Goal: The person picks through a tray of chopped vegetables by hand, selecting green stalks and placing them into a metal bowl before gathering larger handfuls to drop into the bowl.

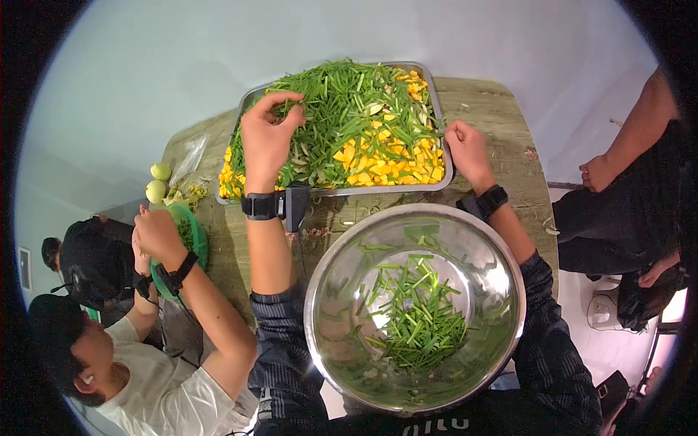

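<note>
Over the left part of a metal tray (436, 98), my left hand (265, 142) hovers with thumb and forefinger curved and apart, nothing visible between them. Cut green stalks (338, 98) and diced yellow pieces (371, 163) fill the tray. My right hand (469, 152) is closed at the tray's right rim, its fingers curled against the edge; the fingertips are partly hidden. Near my body, between my forearms, a large steel bowl (502, 291) holds a small heap of the cut green stalks (422, 323).
A co-worker (156, 385) at left has both hands raised over a green basket (200, 240) of greens. Two pale green round vegetables (157, 182) and a plastic bag (193, 156) lie on the wooden table (502, 123). Another person (618, 211) is on the right.
</note>
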The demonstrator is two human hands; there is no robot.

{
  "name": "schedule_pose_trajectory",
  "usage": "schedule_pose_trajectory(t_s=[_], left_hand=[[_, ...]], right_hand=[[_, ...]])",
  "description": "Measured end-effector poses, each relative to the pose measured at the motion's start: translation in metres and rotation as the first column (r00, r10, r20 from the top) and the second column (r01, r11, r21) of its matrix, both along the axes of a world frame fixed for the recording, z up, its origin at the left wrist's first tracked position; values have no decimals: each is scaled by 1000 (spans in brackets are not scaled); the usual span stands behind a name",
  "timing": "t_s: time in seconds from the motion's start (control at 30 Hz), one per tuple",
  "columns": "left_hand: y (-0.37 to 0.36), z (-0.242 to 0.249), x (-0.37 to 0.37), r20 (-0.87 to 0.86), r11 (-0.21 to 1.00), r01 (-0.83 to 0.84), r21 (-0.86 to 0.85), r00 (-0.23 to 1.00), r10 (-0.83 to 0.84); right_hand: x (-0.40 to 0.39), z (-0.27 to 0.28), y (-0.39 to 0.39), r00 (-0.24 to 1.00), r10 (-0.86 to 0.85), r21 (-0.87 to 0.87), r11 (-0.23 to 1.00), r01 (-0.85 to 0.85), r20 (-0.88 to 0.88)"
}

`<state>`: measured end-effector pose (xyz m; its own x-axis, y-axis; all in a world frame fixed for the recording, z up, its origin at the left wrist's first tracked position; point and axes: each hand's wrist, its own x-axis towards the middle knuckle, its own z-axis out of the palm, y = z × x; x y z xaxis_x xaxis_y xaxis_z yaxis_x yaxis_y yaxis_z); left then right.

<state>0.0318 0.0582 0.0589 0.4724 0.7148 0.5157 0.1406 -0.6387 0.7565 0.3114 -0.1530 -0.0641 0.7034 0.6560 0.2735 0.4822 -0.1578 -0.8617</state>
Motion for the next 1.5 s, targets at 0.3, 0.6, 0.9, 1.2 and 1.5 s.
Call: schedule_pose_trajectory(t_s=[0.3, 0.6, 0.9, 1.2, 1.5], left_hand=[[-61, 58, -16, 358, 922, 365, -132, 885, -299], [-81, 77, -18, -155, 392, 918, -59, 380, -912], [-49, 41, -5, -415, 927, 374, -19, 841, -348], [-37, -2, 1, -635, 913, 140, 384, 758, 152], [-18, -12, 7, -606, 901, 171, 399, 787, 119]], right_hand=[[-2, 4, -2, 1000, 8, -9, 1000, -8, 20], [0, 2, -1, 1000, 10, -13, 1000, -10, 18], [5, -5, 1, 1000, 15, 3, 1000, -15, 10], [4, -6, 1, 1000, 13, 7, 1000, -13, 18], [2, -3, 1, 999, 17, 34, 999, -18, 39]])
